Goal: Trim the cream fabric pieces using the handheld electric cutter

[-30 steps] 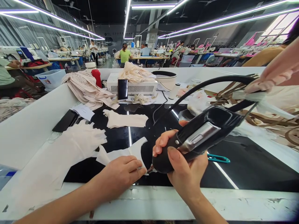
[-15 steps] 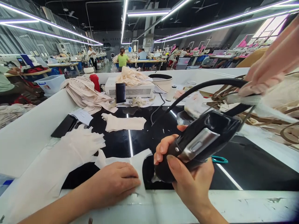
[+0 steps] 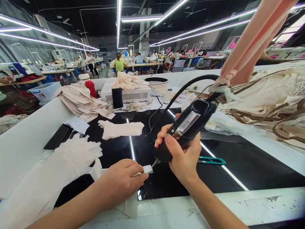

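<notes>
My right hand (image 3: 182, 156) is wrapped round a black and silver corded hand tool (image 3: 188, 125), its metal tip pointing down at the edge of a white fabric piece (image 3: 146, 169). My left hand (image 3: 122, 179) lies flat with fingers together, pressing that fabric piece onto the glossy black table (image 3: 238, 165). A black cable (image 3: 188, 87) arcs from the tool's rear up to a pink strap (image 3: 250, 44) hanging at the upper right.
Teal snips (image 3: 211, 160) lie just right of my right hand. More white cut pieces (image 3: 76, 152) sit to the left, a folded piece (image 3: 120, 128) further back. A white box (image 3: 126, 93), phone (image 3: 117, 98), red bottle (image 3: 90, 88) and fabric heaps (image 3: 269, 95) surround the table. Other workers sit far behind.
The tool has tilted more upright and moved away from the camera, its tip now at the fabric's edge. My left hand shifted slightly right on the fabric. The view tipped downward.
</notes>
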The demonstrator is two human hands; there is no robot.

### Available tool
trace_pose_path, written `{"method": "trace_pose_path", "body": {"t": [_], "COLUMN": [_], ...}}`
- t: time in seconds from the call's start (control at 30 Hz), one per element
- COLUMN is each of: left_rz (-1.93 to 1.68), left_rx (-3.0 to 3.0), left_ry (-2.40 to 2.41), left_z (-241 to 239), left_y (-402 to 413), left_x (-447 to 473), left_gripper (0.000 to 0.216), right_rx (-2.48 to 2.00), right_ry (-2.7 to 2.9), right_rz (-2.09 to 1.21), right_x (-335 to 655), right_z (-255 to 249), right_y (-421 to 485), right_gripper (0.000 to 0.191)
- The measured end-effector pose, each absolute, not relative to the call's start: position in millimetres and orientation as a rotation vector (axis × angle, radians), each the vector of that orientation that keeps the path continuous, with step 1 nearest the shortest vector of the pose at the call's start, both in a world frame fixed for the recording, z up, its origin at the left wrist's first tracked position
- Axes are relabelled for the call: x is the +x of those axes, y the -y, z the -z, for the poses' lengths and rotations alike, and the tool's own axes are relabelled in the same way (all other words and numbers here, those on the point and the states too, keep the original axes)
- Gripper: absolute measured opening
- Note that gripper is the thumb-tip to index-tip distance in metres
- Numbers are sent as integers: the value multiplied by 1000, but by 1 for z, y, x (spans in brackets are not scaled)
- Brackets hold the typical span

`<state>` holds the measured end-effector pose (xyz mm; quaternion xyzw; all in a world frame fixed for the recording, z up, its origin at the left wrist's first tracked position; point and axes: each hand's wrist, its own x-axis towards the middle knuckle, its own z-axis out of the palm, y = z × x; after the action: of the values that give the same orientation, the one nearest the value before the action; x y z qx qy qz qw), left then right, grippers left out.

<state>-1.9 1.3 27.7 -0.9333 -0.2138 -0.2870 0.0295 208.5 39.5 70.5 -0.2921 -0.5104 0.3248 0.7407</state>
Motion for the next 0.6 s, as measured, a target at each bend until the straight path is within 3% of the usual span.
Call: {"method": "trace_pose_path", "body": {"t": [0.6], "left_rz": [691], "left_rx": [-2814], "left_ry": [678], "left_z": [-7], "left_y": [-20], "left_x": [7], "left_gripper": [20], "right_rx": [-651], "right_ry": [1131], "right_rz": [-699], "right_x": [203], "right_z": [-68], "right_y": [-42], "right_gripper": [43]}}
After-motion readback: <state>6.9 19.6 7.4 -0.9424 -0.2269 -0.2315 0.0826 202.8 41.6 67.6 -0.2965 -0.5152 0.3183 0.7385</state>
